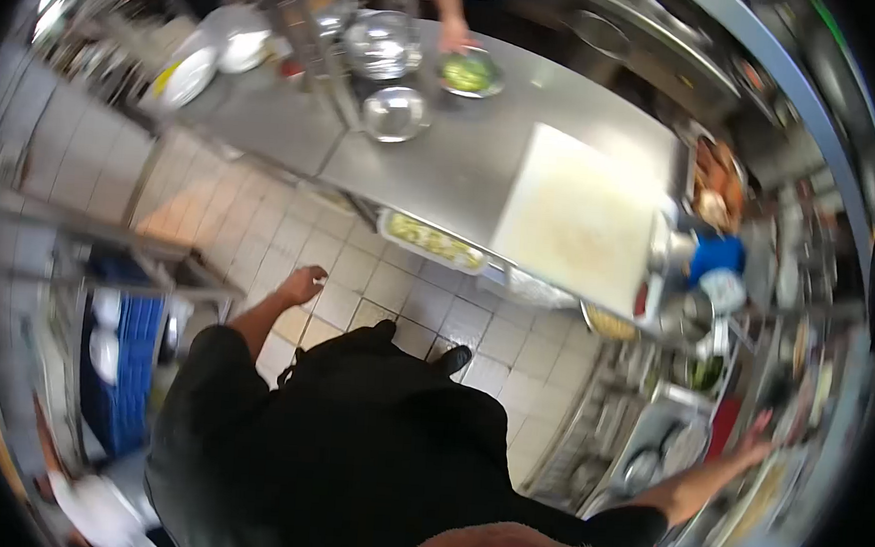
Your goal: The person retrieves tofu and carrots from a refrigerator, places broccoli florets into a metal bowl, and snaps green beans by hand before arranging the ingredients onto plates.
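Note:
My left hand (306, 283) hangs over the tiled floor, away from the counter, with its fingers loosely curled and apart and nothing in them. On the other side, my right hand (756, 438) reaches out near the cluttered shelving; its fingers are blurred, and whether it touches anything there is hard to tell. A large white cutting board (581, 217) lies on the steel counter (454, 164) in front of me. Below the counter's edge sits a tray of green and pale pieces (431, 241).
Across the counter, another person's hand (456, 36) touches a bowl of green food (470, 72). Metal bowls (395, 115) stand beside it. A blue crate (137, 355) is in the rack at left. Another person in white (98, 508) is at lower left.

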`<state>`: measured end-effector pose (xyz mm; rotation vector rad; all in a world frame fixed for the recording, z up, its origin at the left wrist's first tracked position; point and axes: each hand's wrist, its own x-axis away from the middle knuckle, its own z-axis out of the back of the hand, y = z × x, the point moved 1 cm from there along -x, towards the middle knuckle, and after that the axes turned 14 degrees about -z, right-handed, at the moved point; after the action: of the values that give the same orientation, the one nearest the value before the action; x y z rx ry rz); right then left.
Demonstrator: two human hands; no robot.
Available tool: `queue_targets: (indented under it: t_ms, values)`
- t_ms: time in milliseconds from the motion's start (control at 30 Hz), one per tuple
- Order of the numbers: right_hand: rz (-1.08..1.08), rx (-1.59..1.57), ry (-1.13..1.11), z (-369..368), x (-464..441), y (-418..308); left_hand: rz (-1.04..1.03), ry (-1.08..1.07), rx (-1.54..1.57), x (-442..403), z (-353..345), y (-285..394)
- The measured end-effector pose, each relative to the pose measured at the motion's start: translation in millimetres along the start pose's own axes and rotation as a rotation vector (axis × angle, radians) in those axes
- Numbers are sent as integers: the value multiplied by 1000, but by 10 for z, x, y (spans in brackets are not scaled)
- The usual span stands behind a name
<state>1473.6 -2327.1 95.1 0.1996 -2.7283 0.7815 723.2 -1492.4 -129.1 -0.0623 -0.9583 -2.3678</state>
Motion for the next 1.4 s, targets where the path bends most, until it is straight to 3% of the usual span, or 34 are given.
queue_targets:
  t_ms: [33, 67, 133, 167, 200, 233, 267, 300, 333, 367, 400, 433, 467, 500, 533, 567, 600, 633, 700, 767, 833, 933, 1033, 1133, 1200, 1233, 1300, 1367, 1400]
  values:
    - [236, 298, 46, -189, 236, 360, 74, 34, -9, 183, 68, -128]
    - [208, 293, 187, -95, 95, 461, 245, 133, 155, 311, 149, -274]
    - [-101, 583, -393, 1002, -639, 443, 451, 321, 343, 550, 292, -418]
    - [21, 637, -355, 765, -142, 1251, 503, 394, 364, 672, 345, -407]
    - [112, 561, 5, 555, 332, 2152, 554, 472, 468, 756, 341, -454]
    - [-99, 556, -306, 798, 400, 2777, 599, 552, 571, 783, 360, -504]
    - [-135, 380, -100, 681, 768, 3628, 591, 599, 610, 765, 406, -472]
    - [-369, 563, -318, 871, 862, 4295, 583, 647, 647, 715, 501, -414]
    - [-559, 380, -62, 717, 1241, 5087, 577, 692, 682, 652, 578, -422]
    - [-668, 614, -202, 464, 1710, 5690, 524, 669, 641, 544, 647, -550]
    - [-863, 506, -237, 487, 1924, 6385, 469, 639, 599, 373, 782, -713]
    - [-899, 806, -483, 412, 2179, 6921, 350, 687, 561, 116, 1004, -790]
    - [-1000, 835, -225, -386, 2926, 7240, 227, 735, 523, -204, 1295, -823]
    - [-1109, 976, -356, -654, 3221, 7590, 138, 733, 349, -531, 1722, -815]
    - [-1164, 1100, -521, -891, 3470, 7864, -89, 955, 565, -1021, 2033, -843]
    - [-1155, 1249, -631, -1140, 3691, 8098, 33, 736, 546, -1457, 2455, -1152]
    - [-1157, 1308, -688, -1277, 3837, 8310, 45, 793, 862, -1836, 2883, -877]
    - [-1155, 1363, -750, -1425, 3947, 8548, -12, 727, 852, -2243, 3236, -837]
    - [-1103, 1428, -715, -1639, 4125, 8887, -99, 714, 681, -3056, 3639, -901]
    - [-1066, 1468, -678, -1844, 4262, 9146, 85, 701, 79, -3676, 3857, -1006]
    - [-1043, 1469, -634, -1987, 4392, 9289, -3, 520, 96, -3737, 3982, -843]
    - [-1065, 1406, -556, -2207, 4554, 9373, -16, 811, 96, -4042, 3869, -1027]
    - [-1044, 1378, -500, -2406, 4681, 9510, 74, 594, 745, -3858, 4171, -792]
    - [-1024, 1362, -554, -2558, 4645, 9736, -148, 822, 577, -3822, 4183, -970]
    - [-1027, 1316, -602, -2773, 4661, 9933, -155, 930, 790, -3445, 4188, -1101]
    - [-1052, 1308, -642, -2848, 4619, 10048, -106, 973, 467, -3288, 4146, -1298]
    - [-1053, 1330, -763, -3080, 4625, 10226, 5, 1045, 705, -2674, 4002, -1514]
    - [-1064, 1378, -838, -3223, 4670, 10442, 95, 1218, 381, -2136, 3774, -1753]
    - [-1089, 1395, -893, -3224, 4653, 10572, 183, 1216, 429, -2008, 3609, -1933]
